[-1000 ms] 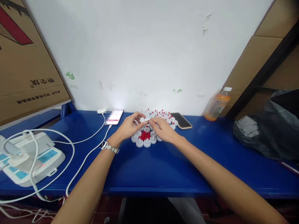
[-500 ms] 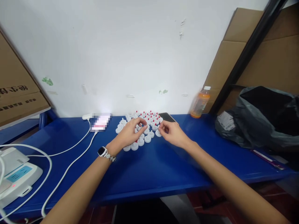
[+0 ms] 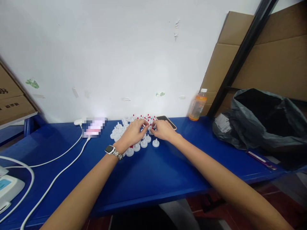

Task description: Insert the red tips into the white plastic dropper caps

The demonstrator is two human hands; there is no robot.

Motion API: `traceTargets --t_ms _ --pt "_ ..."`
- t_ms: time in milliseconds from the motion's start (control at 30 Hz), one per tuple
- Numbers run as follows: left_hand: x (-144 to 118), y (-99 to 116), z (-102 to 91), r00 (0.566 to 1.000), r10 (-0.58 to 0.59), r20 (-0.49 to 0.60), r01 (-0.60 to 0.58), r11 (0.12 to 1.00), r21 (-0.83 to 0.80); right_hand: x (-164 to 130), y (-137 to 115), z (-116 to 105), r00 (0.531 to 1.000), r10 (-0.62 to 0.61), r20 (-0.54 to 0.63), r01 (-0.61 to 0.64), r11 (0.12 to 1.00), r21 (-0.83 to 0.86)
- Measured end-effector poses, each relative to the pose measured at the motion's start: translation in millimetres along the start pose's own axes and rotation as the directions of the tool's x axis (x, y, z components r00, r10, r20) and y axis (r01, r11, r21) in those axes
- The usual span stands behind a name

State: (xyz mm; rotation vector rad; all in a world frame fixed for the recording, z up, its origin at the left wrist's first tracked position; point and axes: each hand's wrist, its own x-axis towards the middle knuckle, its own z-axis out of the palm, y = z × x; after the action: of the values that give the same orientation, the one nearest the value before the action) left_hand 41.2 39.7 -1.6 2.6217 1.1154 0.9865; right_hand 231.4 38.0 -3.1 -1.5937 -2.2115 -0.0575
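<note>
Many white round caps (image 3: pixel 129 152) with narrow upright spouts stand in a cluster near the wall; those at the back carry small red tips (image 3: pixel 133 115). My left hand (image 3: pixel 133 132) reaches over the middle of the cluster, its thumb and index finger curled close together. Close beside it, my right hand (image 3: pixel 163 129) is pinched at the cluster's right side, by a red-tipped cap (image 3: pixel 151 131). What either hand's fingertips hold is too small to make out. A single plain cap (image 3: pixel 155 143) stands in front of my right hand.
Behind my right hand lies a dark phone (image 3: pixel 171 123). On the left are a blurred-out phone (image 3: pixel 94 127), white cables (image 3: pixel 69 163) and a white power strip (image 3: pixel 11 190). An orange drink bottle (image 3: pixel 198 105) and a black plastic bag (image 3: pixel 251 127) stand on the right.
The view has swung a little to the right. My right hand has moved left and farther back, close to my left hand, uncovering the single plain cap.
</note>
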Motion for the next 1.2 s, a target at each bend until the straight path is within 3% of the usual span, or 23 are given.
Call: traceTargets --t_ms 100,200,300,367,400,467,567,633,833,967,1067,1200 --pt "-10.1 -5.7 -3.3 1.000 -0.013 -0.027 0.013 1.000 0.012 8.6 -7.5 0.8 0.998 -0.066 0.003 0.066 0.997 -0.028" --pt "-20.3 -9.4 -10.7 0.997 -0.016 -0.071 0.016 1.000 0.004 10.3 -18.8 -2.1 0.997 -0.034 -0.065 0.051 0.963 0.266" --pt "-28.1 -11.5 -19.1 0.995 -0.015 -0.098 0.013 1.000 -0.025 11.1 -35.7 -2.6 0.998 0.004 -0.059 0.037 0.732 0.680" --pt "-32.9 -13.2 -24.2 0.995 -0.025 -0.096 0.020 0.998 -0.055 12.7 -49.0 -0.1 1.000 -0.015 -0.023 0.027 0.555 0.831" --pt "-35.4 -14.4 -26.6 0.995 -0.037 -0.092 0.031 0.997 -0.066 13.7 -55.4 1.8 1.000 -0.023 -0.017 0.026 0.510 0.860" --pt "-41.0 -17.3 -31.0 0.995 -0.064 -0.077 0.058 0.995 -0.079 15.2 -66.6 5.7 0.999 -0.034 -0.041 0.052 0.541 0.840" --pt "-48.8 -21.3 -36.1 0.993 -0.090 -0.071 0.081 0.989 -0.124 14.7 -77.8 10.2 0.993 -0.086 -0.085 0.121 0.725 0.678" --pt "-52.2 -22.6 -37.9 0.991 -0.101 -0.085 0.085 0.981 -0.176 12.9 -81.6 12.6 0.988 -0.133 -0.079 0.154 0.790 0.594" --pt "-55.0 -16.2 -38.7 0.988 -0.107 -0.115 0.088 0.983 -0.159 6.3 -81.5 19.6 0.993 -0.093 -0.079 0.122 0.774 0.621" --pt "-54.7 -9.0 -41.7 0.993 -0.097 -0.067 0.081 0.975 -0.208 1.8 -79.2 20.2 0.994 -0.024 -0.109 0.089 0.757 0.648" --pt "-52.0 -6.6 -43.3 0.989 -0.148 0.017 0.140 0.885 -0.445 -1.8 -81.8 18.2 0.990 -0.011 -0.141 0.104 0.729 0.676" --pt "-47.8 -8.5 -43.1 0.974 -0.166 0.155 0.225 0.633 -0.741 -5.6 -88.8 11.9 0.982 -0.035 -0.187 0.154 0.719 0.678"
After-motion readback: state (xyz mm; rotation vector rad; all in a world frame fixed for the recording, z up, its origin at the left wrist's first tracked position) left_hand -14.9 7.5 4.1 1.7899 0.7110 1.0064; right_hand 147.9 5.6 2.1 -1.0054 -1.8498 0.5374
